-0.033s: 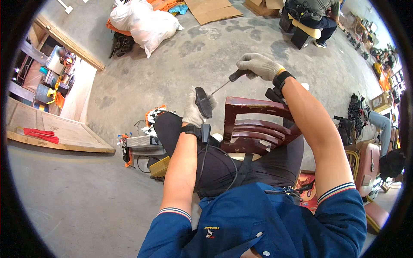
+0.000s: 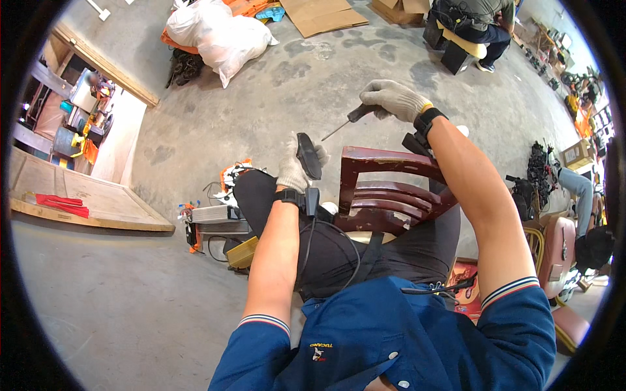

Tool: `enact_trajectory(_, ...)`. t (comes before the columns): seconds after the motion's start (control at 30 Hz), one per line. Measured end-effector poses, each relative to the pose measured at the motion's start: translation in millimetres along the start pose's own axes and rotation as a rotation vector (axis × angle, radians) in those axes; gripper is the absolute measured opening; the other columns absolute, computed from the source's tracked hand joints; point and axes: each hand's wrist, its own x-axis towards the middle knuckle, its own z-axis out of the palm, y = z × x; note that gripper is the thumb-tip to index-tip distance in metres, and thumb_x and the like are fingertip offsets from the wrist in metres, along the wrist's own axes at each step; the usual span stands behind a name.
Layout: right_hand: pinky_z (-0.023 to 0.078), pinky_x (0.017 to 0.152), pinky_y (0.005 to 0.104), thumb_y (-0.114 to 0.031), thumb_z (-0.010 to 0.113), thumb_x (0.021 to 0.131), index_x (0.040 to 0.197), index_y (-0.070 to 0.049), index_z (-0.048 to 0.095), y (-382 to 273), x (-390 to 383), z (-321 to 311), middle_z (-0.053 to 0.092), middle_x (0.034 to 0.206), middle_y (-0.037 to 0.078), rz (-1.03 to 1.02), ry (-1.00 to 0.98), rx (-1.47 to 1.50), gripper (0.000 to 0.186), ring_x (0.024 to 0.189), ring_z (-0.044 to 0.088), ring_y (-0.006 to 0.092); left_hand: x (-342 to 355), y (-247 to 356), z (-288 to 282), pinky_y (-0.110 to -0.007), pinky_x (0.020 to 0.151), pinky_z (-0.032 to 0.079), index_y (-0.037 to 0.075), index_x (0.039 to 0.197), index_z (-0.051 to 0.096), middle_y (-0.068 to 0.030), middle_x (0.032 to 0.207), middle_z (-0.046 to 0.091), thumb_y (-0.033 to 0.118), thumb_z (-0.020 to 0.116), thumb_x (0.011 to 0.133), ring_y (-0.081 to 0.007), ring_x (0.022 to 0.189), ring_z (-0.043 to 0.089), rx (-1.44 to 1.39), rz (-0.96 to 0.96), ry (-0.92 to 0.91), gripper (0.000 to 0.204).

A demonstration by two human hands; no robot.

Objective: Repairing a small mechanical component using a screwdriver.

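A black oblong part (image 2: 308,156) with rounded ends sits upright in the grip of my left hand (image 2: 292,168). That hand wears a pale knit glove, and its fingers are partly hidden behind the part. My right hand (image 2: 395,101), gloved alike, is closed round the dark handle of a screwdriver (image 2: 360,113). The thin metal shaft slants down to the left, its tip just beside the left glove's fingers. Whether the tip touches anything I cannot tell. Black straps with small devices circle both wrists, and a cable runs down from the left one.
A worn dark-red wooden chair back (image 2: 391,171) stands between my arms, close to the right forearm. Metal finned parts (image 2: 222,219) lie left of my legs. Farther off are white sacks (image 2: 222,39), flattened cardboard (image 2: 323,14) and a seated person (image 2: 479,26).
The screwdriver has shifted very slightly, its tip a touch lower. My left hand stays almost in place.
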Motion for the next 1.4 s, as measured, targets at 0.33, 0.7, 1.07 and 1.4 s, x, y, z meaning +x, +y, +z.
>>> enact_trajectory(0.33,0.043,0.053,0.0312,-0.024,0.060,0.088,0.100,0.004,0.063,-2.4,-2.8,0.5,0.059,0.070,0.007,-0.037,0.068,-0.100,0.031,0.058,0.055,0.0146,0.6,-1.4,-1.5,-0.053,0.075,0.063,0.004,0.113,0.058,-0.0202,0.098,0.068,0.058,0.054,0.099,-0.0351,0.084,0.071,0.101,0.004,0.093,0.056)
enact_trajectory(0.7,0.049,0.059,0.0277,-0.031,0.061,0.091,0.102,0.001,0.065,-6.5,-6.6,1.5,0.063,0.078,0.007,-0.002,0.059,-0.097,0.033,0.062,0.057,0.0126,-4.1,0.8,3.4,-0.053,0.076,0.063,0.005,0.112,0.059,-0.0202,0.096,0.068,0.054,0.058,0.098,-0.0349,0.084,0.071,0.095,-0.011,0.130,0.050)
enact_trajectory(1.07,0.055,0.075,0.0370,-0.033,0.071,0.080,0.111,-0.006,0.069,23.9,19.6,-8.3,0.069,0.099,0.014,-0.165,0.161,-0.586,0.041,0.084,0.067,0.0249,-7.5,1.5,4.4,-0.026,0.046,0.037,0.024,0.083,0.056,0.0063,0.064,0.047,0.039,0.068,0.095,-0.0089,0.051,0.045,0.466,0.089,0.076,0.022)
enact_trajectory(1.4,0.054,0.100,0.0430,-0.021,0.055,0.093,0.119,-0.012,0.073,-0.2,94.1,-19.0,0.067,0.130,0.015,0.273,0.600,-0.027,0.032,0.120,0.065,0.0323,45.3,2.7,-1.7,-0.036,0.094,0.054,0.006,0.134,0.058,-0.0084,0.129,0.063,0.028,0.055,0.101,-0.0209,0.114,0.062,1.194,0.138,-0.135,0.039)
